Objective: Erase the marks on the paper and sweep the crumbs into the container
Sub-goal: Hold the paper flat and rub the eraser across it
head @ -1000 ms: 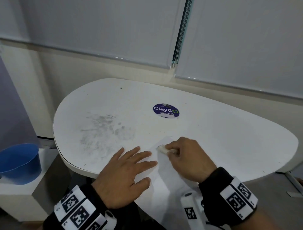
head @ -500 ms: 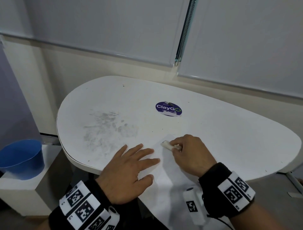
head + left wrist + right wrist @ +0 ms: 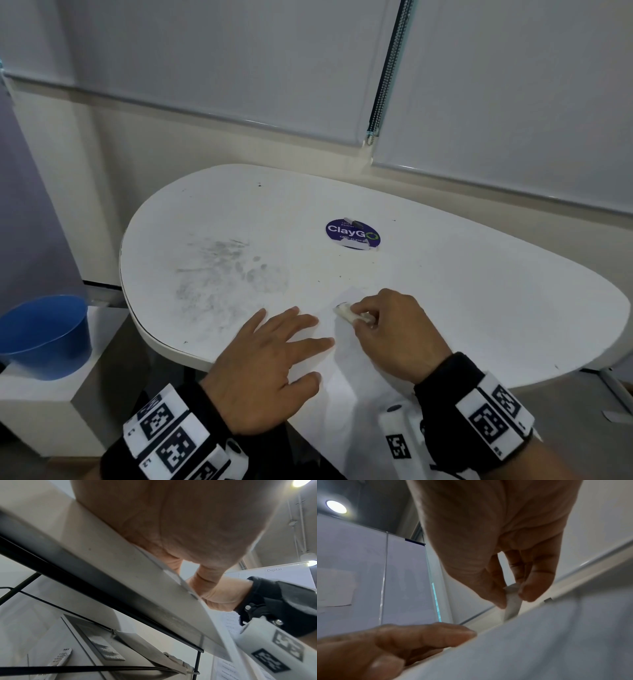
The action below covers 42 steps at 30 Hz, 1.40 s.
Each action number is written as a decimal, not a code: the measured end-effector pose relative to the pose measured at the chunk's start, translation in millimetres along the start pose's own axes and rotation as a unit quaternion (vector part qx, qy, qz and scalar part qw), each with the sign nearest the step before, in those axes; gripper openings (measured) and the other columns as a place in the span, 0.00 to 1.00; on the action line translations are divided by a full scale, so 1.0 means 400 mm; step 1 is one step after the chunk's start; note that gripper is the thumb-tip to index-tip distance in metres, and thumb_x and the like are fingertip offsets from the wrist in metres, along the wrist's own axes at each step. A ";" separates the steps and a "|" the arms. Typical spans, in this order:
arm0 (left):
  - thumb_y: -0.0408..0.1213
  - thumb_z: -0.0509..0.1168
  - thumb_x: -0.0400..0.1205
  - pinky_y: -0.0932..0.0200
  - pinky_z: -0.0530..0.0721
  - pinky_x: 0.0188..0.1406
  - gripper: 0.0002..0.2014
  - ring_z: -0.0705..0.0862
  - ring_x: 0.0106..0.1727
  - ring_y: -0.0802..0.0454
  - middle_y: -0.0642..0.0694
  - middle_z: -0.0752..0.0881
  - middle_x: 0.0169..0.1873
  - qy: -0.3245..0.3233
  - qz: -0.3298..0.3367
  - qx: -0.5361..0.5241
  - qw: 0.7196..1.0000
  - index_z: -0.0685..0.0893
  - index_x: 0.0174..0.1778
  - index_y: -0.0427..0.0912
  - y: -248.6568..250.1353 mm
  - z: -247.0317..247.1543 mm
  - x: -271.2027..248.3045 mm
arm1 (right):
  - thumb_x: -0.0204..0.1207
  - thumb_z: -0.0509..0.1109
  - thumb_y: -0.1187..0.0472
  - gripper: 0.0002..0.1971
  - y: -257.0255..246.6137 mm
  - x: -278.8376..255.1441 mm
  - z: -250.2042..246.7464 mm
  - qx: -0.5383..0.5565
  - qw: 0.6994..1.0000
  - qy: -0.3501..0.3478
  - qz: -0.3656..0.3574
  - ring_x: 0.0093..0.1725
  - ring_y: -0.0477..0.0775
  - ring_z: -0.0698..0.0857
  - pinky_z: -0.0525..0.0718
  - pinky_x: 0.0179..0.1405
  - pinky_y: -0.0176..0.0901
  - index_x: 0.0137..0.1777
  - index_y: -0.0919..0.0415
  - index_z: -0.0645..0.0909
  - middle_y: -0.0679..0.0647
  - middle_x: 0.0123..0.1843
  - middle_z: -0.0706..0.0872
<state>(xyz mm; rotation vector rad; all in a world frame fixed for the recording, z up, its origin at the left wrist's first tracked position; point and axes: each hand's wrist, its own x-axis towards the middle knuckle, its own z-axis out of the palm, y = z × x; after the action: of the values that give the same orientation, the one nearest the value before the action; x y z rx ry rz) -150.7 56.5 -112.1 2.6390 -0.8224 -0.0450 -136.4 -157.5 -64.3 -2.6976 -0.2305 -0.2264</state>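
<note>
A white sheet of paper [image 3: 346, 377] lies on the near edge of the white table [image 3: 479, 291] and hangs over it toward me. My left hand [image 3: 270, 356] lies flat on the paper's left side with fingers spread, pressing it down. My right hand [image 3: 394, 329] pinches a small white eraser [image 3: 349, 312] and holds its tip on the paper near the far corner. In the right wrist view the eraser [image 3: 512, 601] sits between thumb and fingers, tip down on the paper [image 3: 539, 642]. The blue container [image 3: 41, 337] stands on a low white block left of the table. No marks or crumbs are visible.
A grey smudged patch [image 3: 222, 270] covers the table's left half. A round purple ClayGo sticker [image 3: 352, 233] sits mid-table toward the back. Window blinds with a bead chain [image 3: 387, 72] hang behind. Black frame bars [image 3: 85, 574] run under the tabletop.
The right hand with the eraser has shifted slightly back and forth over the paper's far corner. The left hand stays pressed flat. My head view has drifted a little.
</note>
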 end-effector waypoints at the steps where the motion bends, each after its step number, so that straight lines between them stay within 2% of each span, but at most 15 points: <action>1: 0.68 0.39 0.74 0.57 0.30 0.82 0.34 0.38 0.84 0.70 0.69 0.54 0.84 0.000 -0.001 -0.003 1.000 0.62 0.79 0.76 0.000 0.000 0.001 | 0.79 0.67 0.55 0.15 -0.006 -0.005 0.002 0.001 1.000 -0.009 -0.011 0.33 0.41 0.74 0.68 0.33 0.29 0.30 0.41 0.79 0.39 0.30 0.71; 2: 0.68 0.39 0.74 0.56 0.30 0.82 0.33 0.38 0.84 0.69 0.69 0.54 0.84 0.001 -0.001 -0.005 1.000 0.62 0.79 0.76 0.000 -0.001 0.001 | 0.79 0.67 0.54 0.17 -0.011 -0.012 0.004 0.007 1.000 -0.019 -0.019 0.32 0.42 0.76 0.69 0.33 0.31 0.27 0.44 0.76 0.42 0.28 0.73; 3: 0.68 0.39 0.74 0.56 0.31 0.82 0.34 0.39 0.84 0.69 0.69 0.54 0.84 0.001 0.000 -0.004 1.000 0.62 0.79 0.76 0.000 0.000 0.001 | 0.79 0.67 0.54 0.16 -0.013 -0.015 0.005 0.011 0.999 -0.027 -0.019 0.32 0.44 0.78 0.71 0.33 0.33 0.28 0.49 0.79 0.44 0.28 0.76; 5: 0.68 0.39 0.74 0.54 0.31 0.83 0.34 0.39 0.84 0.68 0.69 0.54 0.84 0.001 0.002 -0.001 1.000 0.63 0.80 0.76 -0.002 0.001 -0.001 | 0.79 0.67 0.57 0.09 -0.007 -0.010 -0.004 0.013 1.000 -0.022 0.006 0.38 0.44 0.83 0.75 0.34 0.34 0.40 0.53 0.88 0.44 0.34 0.84; 7: 0.68 0.39 0.75 0.54 0.31 0.83 0.34 0.39 0.84 0.68 0.70 0.54 0.83 0.003 0.001 0.000 1.000 0.63 0.80 0.75 -0.004 0.002 -0.002 | 0.79 0.66 0.60 0.11 0.005 -0.002 -0.014 -0.002 0.999 -0.002 0.037 0.49 0.46 0.85 0.73 0.38 0.33 0.53 0.52 0.90 0.44 0.45 0.87; 8: 0.68 0.39 0.75 0.55 0.31 0.83 0.34 0.39 0.84 0.68 0.70 0.54 0.83 0.004 0.001 0.000 1.000 0.63 0.80 0.75 -0.003 0.002 -0.003 | 0.79 0.65 0.60 0.12 0.011 -0.004 -0.014 -0.013 0.999 0.008 0.045 0.52 0.47 0.85 0.71 0.40 0.31 0.56 0.52 0.89 0.45 0.48 0.86; 9: 0.68 0.39 0.75 0.54 0.31 0.83 0.34 0.39 0.84 0.69 0.70 0.54 0.83 0.006 0.000 -0.001 1.000 0.63 0.80 0.75 -0.003 0.003 -0.003 | 0.79 0.65 0.59 0.12 0.013 -0.008 -0.013 -0.015 0.999 0.014 0.045 0.52 0.46 0.85 0.70 0.38 0.29 0.56 0.51 0.88 0.43 0.46 0.83; 11: 0.68 0.39 0.75 0.54 0.32 0.84 0.34 0.38 0.83 0.71 0.70 0.54 0.83 0.009 -0.001 -0.002 1.000 0.63 0.80 0.75 -0.001 0.003 0.000 | 0.79 0.66 0.56 0.10 0.004 -0.024 -0.004 0.024 0.999 0.004 0.030 0.45 0.40 0.84 0.73 0.36 0.25 0.54 0.49 0.88 0.40 0.42 0.82; 14: 0.68 0.38 0.75 0.59 0.28 0.81 0.34 0.38 0.83 0.70 0.71 0.52 0.83 0.009 -0.002 0.008 1.000 0.62 0.80 0.75 0.000 0.004 0.002 | 0.78 0.68 0.53 0.10 -0.009 -0.042 0.009 0.078 0.996 -0.019 0.029 0.42 0.36 0.82 0.77 0.41 0.24 0.56 0.44 0.87 0.40 0.43 0.84; 21: 0.71 0.35 0.75 0.55 0.32 0.84 0.34 0.39 0.84 0.69 0.71 0.53 0.83 0.014 -0.013 0.021 1.000 0.62 0.79 0.76 0.006 0.006 0.000 | 0.76 0.70 0.56 0.10 0.007 -0.040 0.019 0.099 0.994 0.020 0.048 0.41 0.38 0.83 0.78 0.42 0.26 0.55 0.47 0.87 0.42 0.41 0.85; 25: 0.72 0.35 0.75 0.55 0.32 0.84 0.34 0.39 0.84 0.69 0.71 0.53 0.83 0.016 -0.012 0.021 1.000 0.62 0.79 0.77 0.007 0.006 0.000 | 0.76 0.71 0.53 0.10 0.004 -0.052 0.033 0.100 0.994 0.037 0.036 0.42 0.38 0.82 0.76 0.42 0.24 0.56 0.47 0.87 0.41 0.42 0.84; 31: 0.71 0.40 0.78 0.54 0.35 0.84 0.32 0.44 0.85 0.67 0.69 0.58 0.83 0.027 -0.006 0.003 1.000 0.66 0.79 0.74 0.002 0.012 -0.001 | 0.78 0.69 0.54 0.12 0.016 -0.053 0.045 0.073 0.995 0.055 0.027 0.42 0.37 0.80 0.73 0.43 0.22 0.60 0.46 0.87 0.40 0.43 0.80; 36: 0.70 0.41 0.80 0.54 0.36 0.85 0.29 0.43 0.85 0.67 0.72 0.54 0.82 0.027 0.001 0.007 1.000 0.63 0.79 0.77 -0.001 0.014 0.001 | 0.80 0.68 0.55 0.10 -0.010 -0.068 0.040 0.091 0.996 0.008 -0.020 0.44 0.40 0.81 0.78 0.43 0.30 0.57 0.44 0.88 0.41 0.43 0.82; 40: 0.71 0.39 0.78 0.52 0.37 0.85 0.31 0.43 0.85 0.68 0.71 0.56 0.83 0.030 -0.003 0.007 1.000 0.65 0.78 0.76 -0.005 0.017 0.000 | 0.81 0.67 0.58 0.13 0.008 -0.038 0.037 0.077 0.995 0.045 0.039 0.43 0.38 0.79 0.75 0.40 0.21 0.61 0.48 0.87 0.40 0.46 0.80; 42: 0.72 0.39 0.78 0.52 0.36 0.85 0.31 0.43 0.85 0.69 0.71 0.56 0.82 0.030 -0.003 0.008 1.000 0.65 0.78 0.76 -0.005 0.018 -0.002 | 0.81 0.66 0.58 0.13 0.007 -0.031 0.038 0.062 0.995 0.057 0.056 0.44 0.40 0.79 0.75 0.38 0.22 0.62 0.49 0.86 0.42 0.47 0.80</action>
<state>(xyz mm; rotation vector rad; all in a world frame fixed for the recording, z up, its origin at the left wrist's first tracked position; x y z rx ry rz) -151.3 55.8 -119.6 2.6436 -0.7971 0.0382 -145.9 -155.1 -81.3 -2.5551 -0.0577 -0.3196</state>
